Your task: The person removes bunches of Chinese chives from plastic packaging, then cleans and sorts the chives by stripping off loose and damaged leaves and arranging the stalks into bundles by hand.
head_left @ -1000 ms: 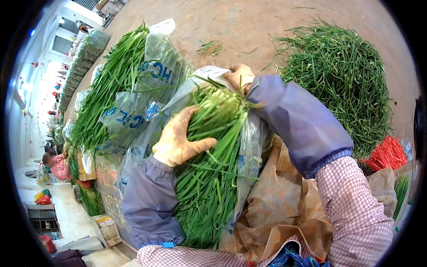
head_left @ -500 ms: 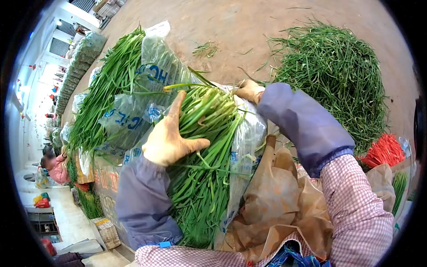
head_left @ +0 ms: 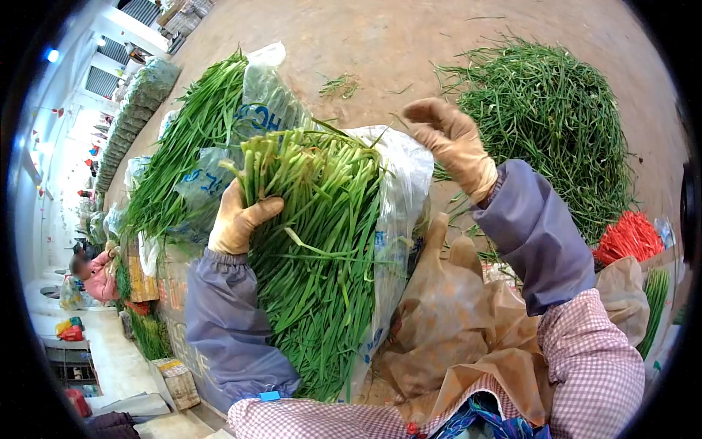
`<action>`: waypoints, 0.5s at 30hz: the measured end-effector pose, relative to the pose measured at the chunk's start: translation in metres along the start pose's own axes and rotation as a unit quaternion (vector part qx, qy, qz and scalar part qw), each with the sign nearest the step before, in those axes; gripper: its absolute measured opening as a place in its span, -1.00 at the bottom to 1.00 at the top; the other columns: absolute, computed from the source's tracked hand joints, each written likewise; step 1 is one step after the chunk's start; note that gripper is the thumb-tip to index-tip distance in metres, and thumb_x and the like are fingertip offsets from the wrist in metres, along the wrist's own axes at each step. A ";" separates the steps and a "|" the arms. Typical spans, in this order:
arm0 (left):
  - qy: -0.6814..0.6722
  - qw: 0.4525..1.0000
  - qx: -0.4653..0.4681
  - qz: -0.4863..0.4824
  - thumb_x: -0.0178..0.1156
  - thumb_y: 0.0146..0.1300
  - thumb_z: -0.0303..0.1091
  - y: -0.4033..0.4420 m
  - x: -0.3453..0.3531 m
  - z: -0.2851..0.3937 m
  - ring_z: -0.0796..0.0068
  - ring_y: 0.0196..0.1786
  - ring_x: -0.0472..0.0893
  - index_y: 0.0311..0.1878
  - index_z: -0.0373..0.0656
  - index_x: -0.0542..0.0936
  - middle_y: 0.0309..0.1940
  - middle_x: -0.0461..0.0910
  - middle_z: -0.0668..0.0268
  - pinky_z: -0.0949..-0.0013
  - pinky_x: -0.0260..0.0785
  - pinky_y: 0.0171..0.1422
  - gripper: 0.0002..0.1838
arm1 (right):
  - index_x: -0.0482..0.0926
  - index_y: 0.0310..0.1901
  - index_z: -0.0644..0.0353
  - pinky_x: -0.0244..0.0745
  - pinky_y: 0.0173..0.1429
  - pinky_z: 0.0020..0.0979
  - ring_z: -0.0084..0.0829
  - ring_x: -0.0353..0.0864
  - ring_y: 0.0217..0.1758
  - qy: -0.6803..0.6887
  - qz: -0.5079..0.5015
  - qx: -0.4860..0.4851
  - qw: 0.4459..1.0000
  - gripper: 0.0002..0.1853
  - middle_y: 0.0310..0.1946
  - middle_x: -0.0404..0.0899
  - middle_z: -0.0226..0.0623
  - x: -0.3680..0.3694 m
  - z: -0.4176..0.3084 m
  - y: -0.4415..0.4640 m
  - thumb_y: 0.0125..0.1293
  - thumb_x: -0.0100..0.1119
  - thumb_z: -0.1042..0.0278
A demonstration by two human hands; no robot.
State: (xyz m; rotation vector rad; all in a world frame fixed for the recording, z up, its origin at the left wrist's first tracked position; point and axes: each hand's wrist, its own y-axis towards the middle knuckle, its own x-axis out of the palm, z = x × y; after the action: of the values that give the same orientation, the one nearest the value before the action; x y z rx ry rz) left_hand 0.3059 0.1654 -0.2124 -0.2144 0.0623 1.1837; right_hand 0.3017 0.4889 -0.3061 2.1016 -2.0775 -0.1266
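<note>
The left hand closes partway around the left edge of the greens, which lie rightward, stems far, leaves toward the person, on a plastic bag; beyond, the right hand hovers half-curled, seemingly empty.

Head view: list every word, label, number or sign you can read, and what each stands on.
"HC", probably: blue letters on the far clear bag; its other print is creased or covered.
Blue print on the nearer clear bag: too creased to read.
Print on the brown surface at lower left: too blurred to read.
</note>
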 end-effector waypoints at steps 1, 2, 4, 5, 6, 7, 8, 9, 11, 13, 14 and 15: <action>0.005 1.000 0.010 0.011 0.37 -0.02 -0.36 -0.003 0.000 0.002 0.38 0.14 0.52 0.28 -0.33 0.37 0.11 0.55 0.21 0.32 0.27 0.30 -0.26 | 0.51 0.08 0.22 0.43 0.21 -0.36 -0.39 0.53 0.10 0.013 -0.026 -0.013 0.999 -0.62 0.02 0.57 -0.24 0.008 -0.010 -0.005 0.24 0.31 0.37; 0.010 0.999 0.021 0.022 0.37 -0.02 -0.35 -0.006 0.000 0.004 0.38 0.12 0.52 0.27 -0.33 0.37 0.10 0.55 0.20 0.32 0.29 0.29 -0.27 | 0.51 0.09 0.20 0.41 0.24 -0.32 -0.35 0.49 0.16 -0.041 -0.044 -0.089 0.994 -0.59 0.05 0.55 -0.22 0.017 -0.019 -0.012 0.23 0.33 0.32; -0.003 0.997 0.053 0.052 0.35 -0.01 -0.34 -0.011 -0.001 0.002 0.39 0.06 0.55 0.25 -0.33 0.39 0.06 0.57 0.22 0.33 0.34 0.23 -0.30 | 0.50 0.14 0.15 0.35 0.32 -0.21 -0.20 0.42 0.27 -0.167 -0.067 -0.214 0.960 -0.49 0.13 0.48 -0.14 0.032 -0.031 -0.023 0.18 0.38 0.21; -0.001 0.997 0.049 0.059 0.35 -0.01 -0.35 -0.014 -0.002 0.000 0.39 0.05 0.56 0.25 -0.32 0.40 0.06 0.57 0.22 0.33 0.35 0.22 -0.30 | 0.50 0.16 0.14 0.35 0.32 -0.20 -0.18 0.44 0.25 -0.234 -0.047 -0.257 0.937 -0.48 0.13 0.48 -0.15 0.036 -0.043 -0.031 0.18 0.38 0.20; 0.000 0.997 0.044 0.066 0.35 -0.01 -0.36 -0.017 -0.005 -0.001 0.39 0.04 0.56 0.25 -0.32 0.40 0.05 0.58 0.23 0.33 0.35 0.21 -0.31 | 0.44 0.22 0.16 0.30 0.35 -0.19 -0.18 0.40 0.28 -0.234 -0.054 -0.248 0.939 -0.44 0.16 0.44 -0.13 0.039 -0.051 -0.035 0.19 0.36 0.22; 0.002 0.997 0.040 0.073 0.35 0.00 -0.36 -0.019 -0.007 -0.001 0.39 0.03 0.56 0.25 -0.31 0.40 0.05 0.58 0.23 0.33 0.36 0.20 -0.31 | 0.38 0.27 0.17 0.26 0.38 -0.18 -0.19 0.36 0.32 -0.235 -0.060 -0.241 0.940 -0.39 0.20 0.41 -0.11 0.042 -0.056 -0.038 0.21 0.35 0.24; 0.062 0.995 0.034 0.074 0.33 0.01 -0.42 -0.020 -0.007 0.003 0.40 0.07 0.55 0.25 -0.30 0.40 0.06 0.58 0.24 0.34 0.34 0.22 -0.34 | 0.30 0.32 0.20 0.22 0.40 -0.19 -0.18 0.31 0.36 -0.080 -0.072 -0.168 0.980 -0.33 0.24 0.36 -0.08 0.052 -0.051 -0.040 0.21 0.34 0.26; 0.064 0.995 0.044 0.070 0.33 0.02 -0.43 -0.020 -0.005 0.003 0.40 0.08 0.54 0.25 -0.30 0.40 0.07 0.57 0.24 0.34 0.33 0.23 -0.34 | 0.21 0.36 0.23 0.19 0.42 -0.20 -0.18 0.26 0.39 0.076 -0.083 -0.089 0.990 -0.27 0.28 0.31 -0.06 0.067 -0.047 -0.040 0.22 0.34 0.27; 0.067 0.994 0.064 0.057 0.34 0.02 -0.45 -0.018 0.003 0.001 0.41 0.10 0.53 0.26 -0.29 0.40 0.08 0.56 0.24 0.34 0.31 0.25 -0.34 | -0.09 0.46 0.31 0.05 0.49 -0.21 -0.15 0.06 0.50 0.220 -0.127 0.110 0.961 -0.07 0.42 0.08 0.01 0.076 -0.053 -0.039 0.23 0.33 0.26; 0.019 0.996 0.067 0.047 0.38 0.03 -0.45 -0.018 0.008 0.001 0.41 0.13 0.51 0.27 -0.28 0.38 0.10 0.55 0.24 0.33 0.28 0.29 -0.32 | -0.12 0.46 0.38 0.19 0.42 -0.31 -0.17 0.30 0.36 0.184 -0.063 0.166 0.967 0.02 0.30 0.28 0.10 0.095 -0.059 -0.030 0.18 0.38 0.15; 0.009 0.997 0.067 0.048 0.39 0.04 -0.44 -0.019 0.010 0.002 0.40 0.14 0.51 0.27 -0.29 0.38 0.10 0.55 0.23 0.33 0.28 0.30 -0.32 | -0.11 0.45 0.38 0.20 0.41 -0.30 -0.18 0.31 0.35 0.226 -0.049 0.148 0.962 0.01 0.29 0.30 0.10 0.104 -0.052 -0.023 0.19 0.37 0.14; 0.001 0.996 0.069 0.049 0.40 0.04 -0.44 -0.019 0.012 0.002 0.40 0.14 0.51 0.27 -0.29 0.38 0.10 0.55 0.23 0.33 0.28 0.31 -0.31 | -0.09 0.45 0.39 0.21 0.40 -0.30 -0.18 0.32 0.34 0.268 -0.036 0.129 0.954 -0.01 0.28 0.31 0.10 0.113 -0.036 -0.015 0.21 0.35 0.12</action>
State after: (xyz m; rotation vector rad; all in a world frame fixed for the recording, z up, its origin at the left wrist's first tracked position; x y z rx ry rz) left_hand 0.3281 0.1698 -0.2100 -0.0913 0.1566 1.2726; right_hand 0.3249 0.3790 -0.2660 2.0417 -1.7587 0.6667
